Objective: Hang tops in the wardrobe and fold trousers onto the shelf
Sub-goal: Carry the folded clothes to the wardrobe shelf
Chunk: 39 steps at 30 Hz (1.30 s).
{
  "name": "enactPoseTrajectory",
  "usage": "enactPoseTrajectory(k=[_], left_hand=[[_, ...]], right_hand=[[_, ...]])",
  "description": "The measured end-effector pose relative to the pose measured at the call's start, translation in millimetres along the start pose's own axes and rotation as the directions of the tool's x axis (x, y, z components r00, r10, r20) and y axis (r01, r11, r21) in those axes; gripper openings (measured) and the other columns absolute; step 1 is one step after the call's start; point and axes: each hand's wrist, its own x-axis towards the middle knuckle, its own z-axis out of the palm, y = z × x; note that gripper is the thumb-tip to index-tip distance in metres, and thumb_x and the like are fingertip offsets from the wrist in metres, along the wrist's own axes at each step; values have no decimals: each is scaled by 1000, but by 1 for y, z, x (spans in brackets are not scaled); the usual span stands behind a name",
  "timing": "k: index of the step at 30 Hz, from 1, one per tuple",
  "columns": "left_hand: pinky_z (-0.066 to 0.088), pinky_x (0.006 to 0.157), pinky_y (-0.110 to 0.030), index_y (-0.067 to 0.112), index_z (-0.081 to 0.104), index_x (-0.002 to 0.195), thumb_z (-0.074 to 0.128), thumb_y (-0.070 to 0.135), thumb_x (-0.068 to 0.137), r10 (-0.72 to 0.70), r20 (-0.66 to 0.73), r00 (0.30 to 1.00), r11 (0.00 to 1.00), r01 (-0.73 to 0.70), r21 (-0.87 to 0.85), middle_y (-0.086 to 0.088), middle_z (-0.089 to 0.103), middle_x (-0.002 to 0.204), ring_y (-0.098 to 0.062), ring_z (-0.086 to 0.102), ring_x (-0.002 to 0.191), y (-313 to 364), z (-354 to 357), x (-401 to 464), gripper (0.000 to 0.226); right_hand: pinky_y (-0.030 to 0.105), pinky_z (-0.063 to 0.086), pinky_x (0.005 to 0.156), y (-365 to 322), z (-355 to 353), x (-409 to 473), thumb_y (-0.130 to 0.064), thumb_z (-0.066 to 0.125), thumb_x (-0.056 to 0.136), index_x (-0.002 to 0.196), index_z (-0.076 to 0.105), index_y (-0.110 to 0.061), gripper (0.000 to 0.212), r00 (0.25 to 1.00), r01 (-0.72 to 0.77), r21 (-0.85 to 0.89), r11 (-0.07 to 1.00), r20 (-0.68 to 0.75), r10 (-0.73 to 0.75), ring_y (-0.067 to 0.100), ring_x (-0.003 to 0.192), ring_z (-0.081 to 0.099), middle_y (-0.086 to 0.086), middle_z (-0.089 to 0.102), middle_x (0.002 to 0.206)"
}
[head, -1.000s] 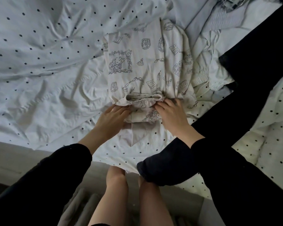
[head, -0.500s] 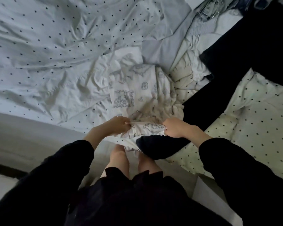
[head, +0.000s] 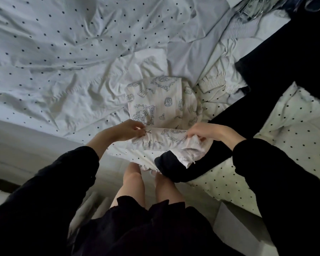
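Now both hands, left (head: pixel 127 129) and right (head: pixel 204 132), pinch the printed trousers' (head: pixel 155 102) near edge.

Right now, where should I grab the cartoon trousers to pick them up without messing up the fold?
Probably by the near folded edge, one hand at each end, coming from the bedside. The printed trousers lie as a folded stack, and the left hand and right hand already pinch that edge at its two corners, so the layers should stay together.
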Motion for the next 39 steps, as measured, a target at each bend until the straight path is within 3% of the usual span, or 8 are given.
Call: enactPoseTrajectory(k=[4, 7, 11, 16, 22, 28, 35, 39], left_hand=[[35, 53, -12, 12, 64, 102, 53, 21, 95, 0, -35, 999, 997, -3, -80, 0, 55, 71, -8, 43, 60, 1, -17, 11, 16], [32, 44, -10, 9, 66, 102, 57, 23, 93, -14, -259, 966, 993, -17, -118, -2, 53, 66, -4, 40, 48, 0, -30, 30, 19], [52, 77, -38, 14, 58, 119, 49, 18, 95, 33, -712, 701, 996, 37, 82, -11, 61, 113, -29, 63, 90, -7, -48, 54, 26], [48, 84, -46, 8, 55, 118, 45, 27, 91, 431, -636, 640, 852, -56, 521, -15, 58, 118, -35, 58, 103, -20, -5, 52, 35], [36, 103, -52, 19, 29, 142, 87, 38, 54, 366, -409, 836, 703, 39, 710, -18, 35, 148, -38, 37, 134, -59, 58, 50, 107], [43, 100, -49, 14, 49, 126, 59, 3, 73, 540, -477, 694, 568, 117, 814, -15, 59, 128, -33, 58, 114, -50, 44, 80, 54], [54, 64, -32, 9, 70, 99, 66, -5, 52, 497, -468, 731, 660, 32, 750, -9, 72, 95, -25, 71, 81, -34, 53, 46, 49], [47, 78, -35, 16, 66, 103, 53, 4, 72, 263, -341, 903, 783, 7, 623, -10, 71, 91, -32, 67, 84, -7, 37, 12, 35]], right_hand=[[23, 34, 63, -16, -15, 4, -20, 52, 91, 48, 50, -12, 44, 1000, 14, 42, 999, 15, -15, 8, 54, 40, -10, 46, 45], [24, 35, 69, -31, -24, 14, -24, 48, 93, 73, 53, -9, 25, 973, 91, 31, 995, -216, -82, 12, 71, 46, -3, 50, 67], [28, 41, 77, -36, -30, 46, -24, 48, 95, 114, 54, -13, 23, 752, 286, 42, 957, -629, -197, 11, 85, 50, -4, 52, 96], [55, 39, 102, -15, 8, 69, -10, 57, 84, 130, 46, -4, 48, 385, 134, -605, 785, -698, -604, 35, 128, 43, 18, 48, 137], [58, 28, 109, 21, 59, 94, -14, 77, 62, 143, 31, -8, 93, 617, -51, -842, 536, -449, -646, 34, 139, 30, 16, 33, 151], [60, 28, 109, 5, 36, 107, -12, 60, 79, 134, 50, -7, 56, 556, -124, -837, 533, -504, -661, 32, 134, 41, 14, 48, 141], [51, 32, 107, 10, 45, 83, -11, 48, 82, 98, 70, -8, 28, 495, 2, -844, 536, -465, -734, 22, 83, 70, 4, 73, 96], [41, 35, 105, 0, 50, 35, -6, 53, 85, 114, 62, -11, 31, 765, 89, -791, 606, -335, -551, 25, 88, 66, 6, 71, 93]])
